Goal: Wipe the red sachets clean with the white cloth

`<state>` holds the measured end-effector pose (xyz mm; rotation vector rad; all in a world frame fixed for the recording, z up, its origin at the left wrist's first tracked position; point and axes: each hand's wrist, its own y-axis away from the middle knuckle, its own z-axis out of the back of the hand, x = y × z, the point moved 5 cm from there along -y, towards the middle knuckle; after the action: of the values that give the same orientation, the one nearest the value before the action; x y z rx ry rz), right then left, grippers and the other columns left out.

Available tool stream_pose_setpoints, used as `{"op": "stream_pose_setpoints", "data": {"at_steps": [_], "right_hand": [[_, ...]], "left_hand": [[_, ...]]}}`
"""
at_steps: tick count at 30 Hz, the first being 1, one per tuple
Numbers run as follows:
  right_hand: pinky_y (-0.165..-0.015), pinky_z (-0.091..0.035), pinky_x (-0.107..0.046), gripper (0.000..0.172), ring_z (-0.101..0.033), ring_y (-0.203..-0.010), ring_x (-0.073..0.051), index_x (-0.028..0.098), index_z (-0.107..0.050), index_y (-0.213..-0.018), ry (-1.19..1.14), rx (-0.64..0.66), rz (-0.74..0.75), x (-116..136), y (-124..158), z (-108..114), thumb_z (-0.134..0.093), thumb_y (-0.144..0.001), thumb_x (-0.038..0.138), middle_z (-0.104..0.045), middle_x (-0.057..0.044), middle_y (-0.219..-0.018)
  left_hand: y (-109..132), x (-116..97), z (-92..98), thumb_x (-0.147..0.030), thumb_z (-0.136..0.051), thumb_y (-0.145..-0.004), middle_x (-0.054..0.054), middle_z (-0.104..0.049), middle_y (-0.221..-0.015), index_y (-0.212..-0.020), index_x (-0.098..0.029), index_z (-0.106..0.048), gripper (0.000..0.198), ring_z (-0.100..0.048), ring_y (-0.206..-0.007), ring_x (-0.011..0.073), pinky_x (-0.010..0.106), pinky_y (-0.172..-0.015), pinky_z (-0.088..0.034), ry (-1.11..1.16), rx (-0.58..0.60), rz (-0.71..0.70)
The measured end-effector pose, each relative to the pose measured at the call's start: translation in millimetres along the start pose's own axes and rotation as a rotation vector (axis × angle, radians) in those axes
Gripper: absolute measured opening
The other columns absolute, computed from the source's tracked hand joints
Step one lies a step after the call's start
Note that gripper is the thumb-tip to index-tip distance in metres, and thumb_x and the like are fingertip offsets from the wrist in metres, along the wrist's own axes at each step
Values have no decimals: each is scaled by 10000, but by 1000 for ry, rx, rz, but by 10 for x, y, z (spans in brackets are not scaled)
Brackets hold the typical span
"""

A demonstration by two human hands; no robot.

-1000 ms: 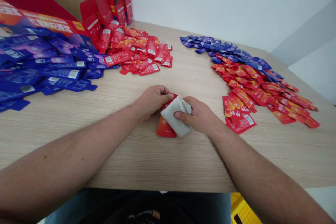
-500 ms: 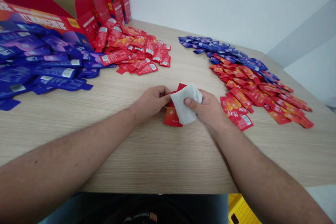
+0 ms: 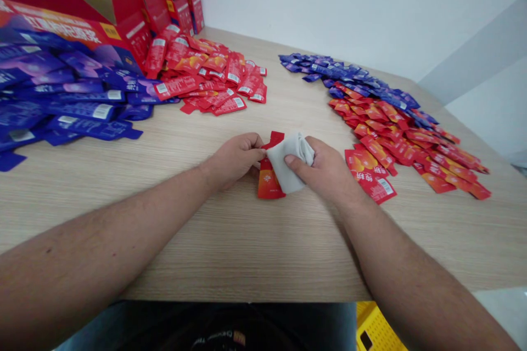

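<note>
My left hand (image 3: 233, 162) pinches the upper left edge of a red and orange foil sachet (image 3: 268, 184) lying on the wooden table (image 3: 230, 252). My right hand (image 3: 325, 170) grips a folded white cloth (image 3: 288, 162), which is pressed over the sachet's right side and hides part of it. The lower end of the sachet shows below the cloth. Both hands are close together at the middle of the table, and my forearms reach in from the lower corners.
Loose red sachets (image 3: 214, 77) and blue flat packets (image 3: 69, 98) are heaped at the far left. Red and blue sachets (image 3: 391, 137) spread across the right. Red cartons (image 3: 140, 11) stand behind, and a yellow crate (image 3: 374, 329) sits below the table edge.
The cloth has slid up and to the right along the sachet, showing more of the sachet's lower end. My right hand has moved up with it, and my left hand stays nearly still.
</note>
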<state>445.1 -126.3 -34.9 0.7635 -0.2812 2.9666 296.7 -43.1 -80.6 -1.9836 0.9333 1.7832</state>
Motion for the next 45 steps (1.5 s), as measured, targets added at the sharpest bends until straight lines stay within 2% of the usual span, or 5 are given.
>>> {"op": "stream_pose_setpoints", "data": {"at_steps": [11,15,30,42,45], "right_hand": [[-686,-375,-315,252,-545,-767,-198,208,-578,-869,47,129,186,185,73,-131,-612,-854,457,-631,-45,-853],[-677,-364,-317,266,-534,-758,-198,205,-570,-839,75,7,84,133,58,-60,-589,-871,468,-620,-50,-832],[-687,-363,-319,271,-539,-779,-203,206,-571,-857,96,44,141,160,58,-90,-594,-875,476,-618,-49,-840],[-679,-355,-306,261,-527,-765,-187,209,-573,-851,103,222,256,200,79,-173,-627,-855,464,-616,-40,-860],[-682,-354,-316,271,-531,-778,-200,204,-572,-848,132,100,183,158,53,-110,-603,-871,472,-616,-52,-846]], "left_hand": [[3,25,-12,-127,-634,-681,-50,-522,-554,-702,-193,-488,161,-468,-464,89,206,-452,-353,64,1,20],[3,40,-23,-108,-606,-661,-42,-540,-583,-695,-195,-477,159,-526,-511,110,218,-483,-401,72,10,25],[20,19,-21,-106,-597,-663,-45,-492,-560,-681,-195,-483,145,-460,-483,92,210,-466,-346,37,-26,23],[18,9,-42,-104,-605,-676,-44,-515,-552,-686,-206,-446,190,-480,-467,103,226,-454,-337,93,-33,56],[17,-11,-45,-64,-574,-667,-55,-471,-529,-671,-203,-433,198,-445,-448,86,216,-447,-324,85,-54,52]]}}
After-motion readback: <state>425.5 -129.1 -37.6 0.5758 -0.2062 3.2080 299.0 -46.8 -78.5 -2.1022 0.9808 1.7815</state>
